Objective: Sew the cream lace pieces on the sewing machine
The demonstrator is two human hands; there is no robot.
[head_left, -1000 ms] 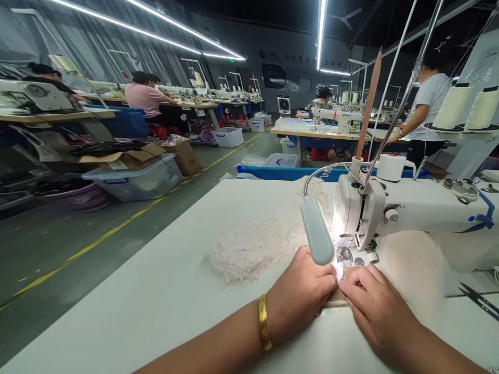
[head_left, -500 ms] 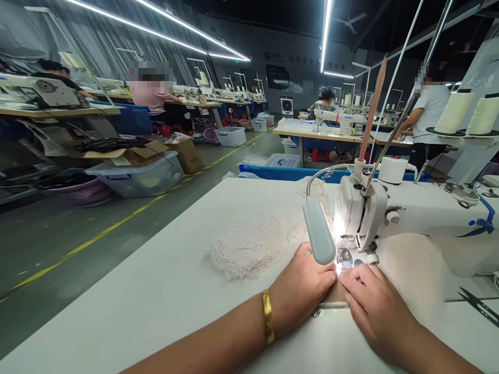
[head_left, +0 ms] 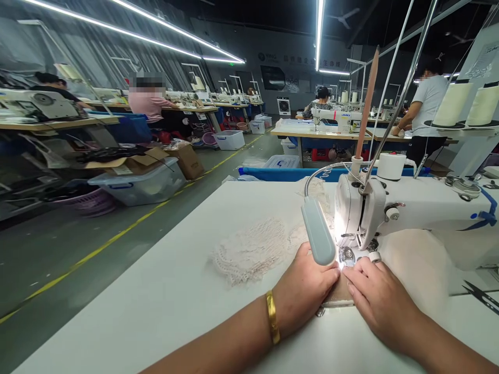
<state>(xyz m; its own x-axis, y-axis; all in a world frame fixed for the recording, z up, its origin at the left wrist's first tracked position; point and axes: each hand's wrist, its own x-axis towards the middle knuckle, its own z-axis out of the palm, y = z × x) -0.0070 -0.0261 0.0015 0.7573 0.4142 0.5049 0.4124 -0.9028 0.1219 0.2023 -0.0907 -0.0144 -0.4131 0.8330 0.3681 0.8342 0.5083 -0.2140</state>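
Note:
My left hand (head_left: 307,288), with a gold bangle at the wrist, rests just left of the presser foot of a white sewing machine (head_left: 424,202). Its fingers are closed on the edge of pale beige fabric (head_left: 417,267), thumb and fingertips near the needle. From the right, my right hand (head_left: 380,298) pinches the same fabric, its fingertips close to the left ones. What lies under the fingers is mostly hidden. A grey-green lamp (head_left: 318,231) hangs over my left fingers and lights the needle area. Cream lace pieces (head_left: 253,249) lie on the table to the left.
Black thread snips (head_left: 481,296) lie at the right edge of the white tabletop (head_left: 175,296). Cream thread cones (head_left: 454,106) stand behind the machine. A blue cloth trough (head_left: 268,174) runs along the table's far edge. Beyond, people work at other machines; plastic bins (head_left: 140,182) line the aisle.
The view has shifted slightly. Both hands stay beside the presser foot with their fingertips close together, and the fingers have moved only a little. The lace pieces lie as before.

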